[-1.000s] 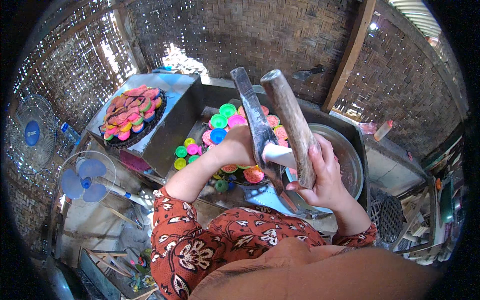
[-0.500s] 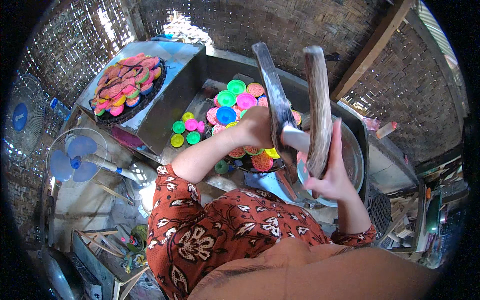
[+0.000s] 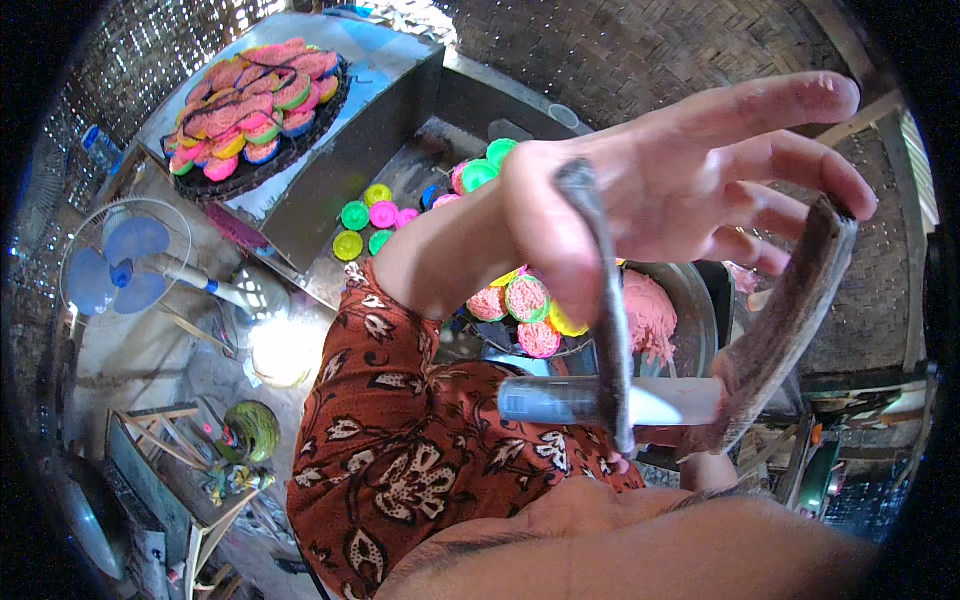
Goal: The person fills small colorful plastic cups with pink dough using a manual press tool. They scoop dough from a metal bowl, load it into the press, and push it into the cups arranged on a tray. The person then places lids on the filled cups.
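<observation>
A wooden hand press hangs close in front of me: a dark narrow bar (image 3: 608, 310), a thicker weathered bar (image 3: 790, 325) and a pale tube (image 3: 660, 402) running through the dark one. My left hand (image 3: 660, 190) is spread above it, its thumb beside the dark bar and a fingertip by the top of the thicker one. Low on the thicker bar, my right hand (image 3: 690, 440) grips it, mostly hidden behind the wood. Below lies pink dough-like strands (image 3: 648, 312) in a wide metal basin (image 3: 695, 300). Small bright cups (image 3: 528, 300), some filled with pink strands, sit left of it.
On the box (image 3: 330, 150) at the upper left stands a dark tray (image 3: 300, 155) heaped with pink-topped cakes. Several loose coloured cups (image 3: 383, 213) lie near the box. A standing fan (image 3: 122, 270) is at the left. Woven walls (image 3: 620, 50) close in the back.
The press has come nearer and lower, its bars now wider apart and tilted. My left hand has moved right and up, its fingers spreading. My right hand has dropped lower with the thicker bar.
</observation>
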### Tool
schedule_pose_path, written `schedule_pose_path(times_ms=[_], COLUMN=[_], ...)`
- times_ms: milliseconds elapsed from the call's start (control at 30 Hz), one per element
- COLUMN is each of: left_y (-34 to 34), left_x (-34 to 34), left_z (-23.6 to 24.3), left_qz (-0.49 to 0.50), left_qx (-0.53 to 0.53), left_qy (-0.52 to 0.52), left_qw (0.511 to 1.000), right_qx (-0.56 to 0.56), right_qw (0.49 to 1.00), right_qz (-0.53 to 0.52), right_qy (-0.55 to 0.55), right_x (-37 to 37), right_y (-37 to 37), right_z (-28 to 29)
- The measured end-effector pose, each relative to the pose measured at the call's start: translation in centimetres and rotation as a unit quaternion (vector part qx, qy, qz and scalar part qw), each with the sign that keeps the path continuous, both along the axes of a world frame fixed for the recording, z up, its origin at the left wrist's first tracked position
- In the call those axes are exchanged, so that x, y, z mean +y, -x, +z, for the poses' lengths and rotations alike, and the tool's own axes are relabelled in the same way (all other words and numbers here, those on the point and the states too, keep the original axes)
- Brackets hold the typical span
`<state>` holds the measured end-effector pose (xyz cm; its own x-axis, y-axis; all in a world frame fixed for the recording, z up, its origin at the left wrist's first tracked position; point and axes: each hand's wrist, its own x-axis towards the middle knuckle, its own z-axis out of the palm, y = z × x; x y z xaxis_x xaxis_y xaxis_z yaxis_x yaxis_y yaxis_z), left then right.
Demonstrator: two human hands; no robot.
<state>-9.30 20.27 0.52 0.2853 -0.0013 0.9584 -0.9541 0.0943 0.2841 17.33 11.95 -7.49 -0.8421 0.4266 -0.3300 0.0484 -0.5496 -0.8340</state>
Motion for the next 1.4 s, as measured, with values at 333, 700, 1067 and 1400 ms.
schedule_pose_path(times_ms=[333, 700, 1067, 1400], left_y=[-0.9, 1.6, 2.1, 3.7], left_x=[2.2, 8.8, 10.2, 7.6], left_z=[-1.8, -10.9, -14.7, -15.1], left_qz=[-0.025, 0.056, 0.003, -0.027], left_qx=[-0.016, 0.031, -0.016, -0.043], left_qy=[0.115, 0.358, 0.401, 0.42], left_qw=[0.993, 0.932, 0.916, 0.906], right_qx=[-0.099, -0.117, -0.204, -0.207], right_qw=[0.994, 0.991, 0.974, 0.973], right_qz=[-0.04, -0.049, -0.088, -0.083], right_qy=[0.037, 0.029, -0.041, -0.066], right_x=[2.3, 4.1, 4.4, 3.7], right_y=[-1.0, -1.9, -1.3, 0.3], right_z=[0.1, -0.4, 0.5, 0.1])
